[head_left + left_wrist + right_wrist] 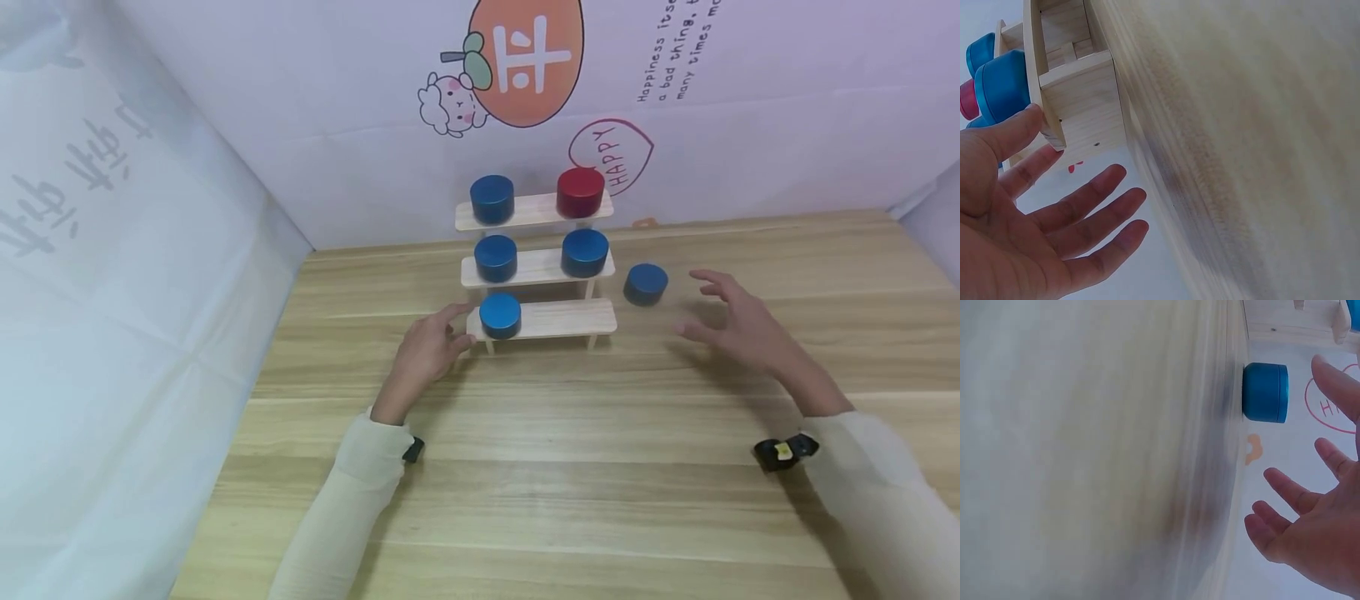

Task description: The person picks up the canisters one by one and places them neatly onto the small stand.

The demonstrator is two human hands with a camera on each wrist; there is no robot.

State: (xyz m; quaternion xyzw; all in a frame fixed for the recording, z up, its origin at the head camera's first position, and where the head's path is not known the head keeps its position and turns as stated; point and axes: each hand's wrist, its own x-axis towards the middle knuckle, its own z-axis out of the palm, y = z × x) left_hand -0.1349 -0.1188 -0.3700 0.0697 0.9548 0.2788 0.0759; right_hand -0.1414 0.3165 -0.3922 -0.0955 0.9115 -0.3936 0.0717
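A little wooden step shelf (pixel 540 268) stands on the wooden table (pixel 570 467), near the far wall. It has three steps. The top step holds a blue round tin (pixel 492 198) and a red round tin (pixel 580 192). The middle step holds two blue tins (pixel 496 257) (pixel 585 252). The lowest step holds one blue tin (pixel 500 316) at its left end.

One more loose blue tin (pixel 646 284) sits on the table, just right of the shelf.

The left hand (pixel 427 350) has its fingers spread out and holds nothing. Its fingertips touch the left end of the lowest step. The right hand (pixel 738 321) is spread wide too and holds nothing. It floats near the loose tin but does not touch it.

The shelf looks light. If the left hand pushes too hard, I think the shelf could slide or tip, and the tins could roll off. The right hand could also knock the loose tin away.

The left wrist view shows a fingertip (pixel 1030 119) right on the shelf's edge, which is hard to see from the head view. The right wrist view shows a clear gap between the fingers (pixel 1335 381) and the tin (pixel 1265 392). Only the head view shows all six tins.
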